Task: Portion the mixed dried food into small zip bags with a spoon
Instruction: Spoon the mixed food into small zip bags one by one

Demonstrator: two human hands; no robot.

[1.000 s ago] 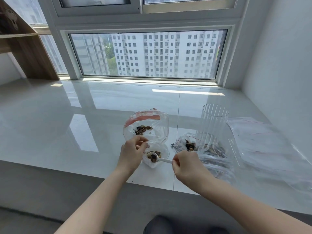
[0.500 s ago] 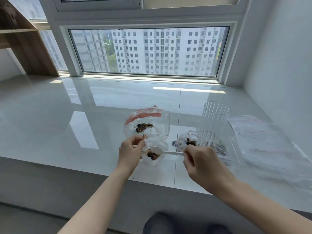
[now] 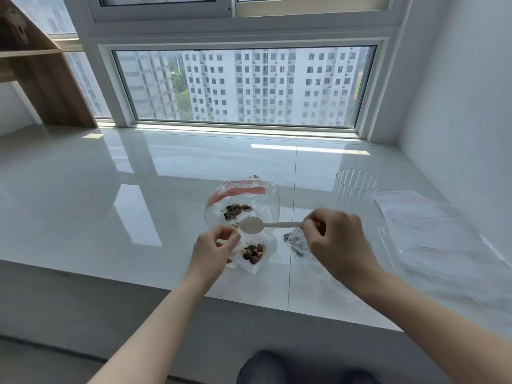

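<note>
My left hand (image 3: 214, 249) pinches the top edge of a small clear zip bag (image 3: 253, 254) that holds a heap of brown dried food. My right hand (image 3: 336, 243) grips the handle of a white plastic spoon (image 3: 250, 225). The spoon's bowl is empty and hovers just above the small bag's mouth. Behind them lies a larger clear bag with a red strip (image 3: 242, 199), with a little dried food inside. Another small bag with dark pieces (image 3: 295, 241) lies partly hidden under my right hand.
A tall ribbed clear cup (image 3: 356, 189) stands at the right on the glossy white sill (image 3: 110, 206). A pile of empty zip bags (image 3: 443, 234) lies further right by the wall. The sill's front edge runs just below my wrists. A wooden shelf (image 3: 41, 79) stands far left.
The spoon, loaded inside the small bag a second ago, has come out empty and risen above the bag's mouth. The small bag now holds more food. My right hand moved up and right.
</note>
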